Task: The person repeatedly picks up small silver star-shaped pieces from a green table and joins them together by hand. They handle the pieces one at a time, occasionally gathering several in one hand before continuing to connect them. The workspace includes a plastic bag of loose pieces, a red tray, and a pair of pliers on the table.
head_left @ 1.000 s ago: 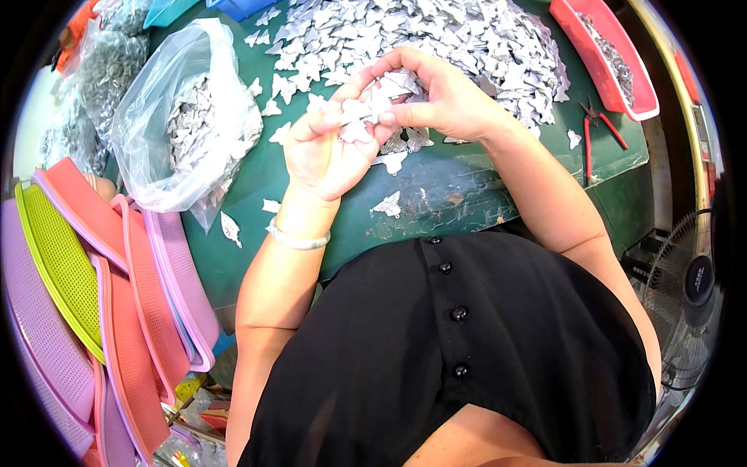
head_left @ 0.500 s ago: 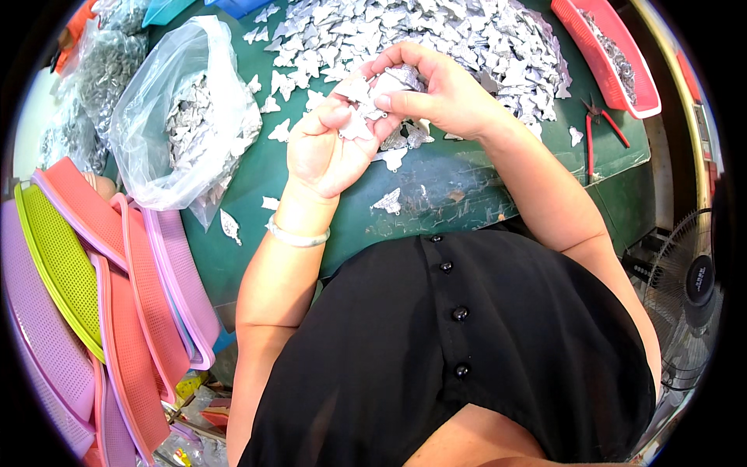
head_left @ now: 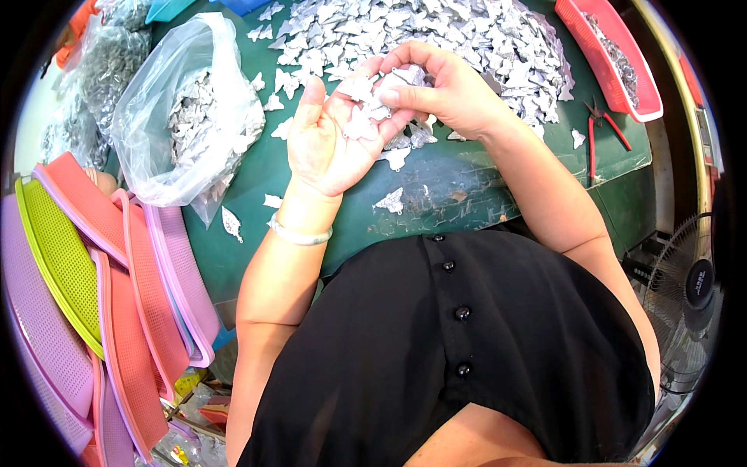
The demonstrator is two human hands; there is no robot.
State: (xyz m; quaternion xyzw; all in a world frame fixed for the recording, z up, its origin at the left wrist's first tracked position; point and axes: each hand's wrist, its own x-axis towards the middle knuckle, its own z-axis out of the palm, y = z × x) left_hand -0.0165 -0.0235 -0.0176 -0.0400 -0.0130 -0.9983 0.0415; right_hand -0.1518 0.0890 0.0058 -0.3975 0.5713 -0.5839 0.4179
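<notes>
My left hand (head_left: 325,152) is turned palm up, its thumb stretched away, with flat silver metal butterfly pieces (head_left: 360,124) lying across its fingers. Over those fingers, my right hand (head_left: 447,89) is closed on a small stack of butterfly pieces (head_left: 402,78), thumb on top. Behind and right of both hands spreads a big heap of the same pieces (head_left: 436,31). A few more lie under the hands, partly hidden. One loose butterfly piece (head_left: 389,201) rests near the table's front edge, and a leaf-shaped metal piece (head_left: 231,224) lies to the left.
A clear plastic bag (head_left: 132,148) of silver pieces stands open at left, above stacked coloured perforated baskets (head_left: 58,265). At right are red-handled pliers (head_left: 593,148) and a pink basket (head_left: 650,109) of small metal parts. A fan (head_left: 685,296) stands beyond the green table (head_left: 475,187).
My left thumb has swung up and away from the butterfly pieces, and the left palm has opened out. My right hand keeps its stack in nearly the same place.
</notes>
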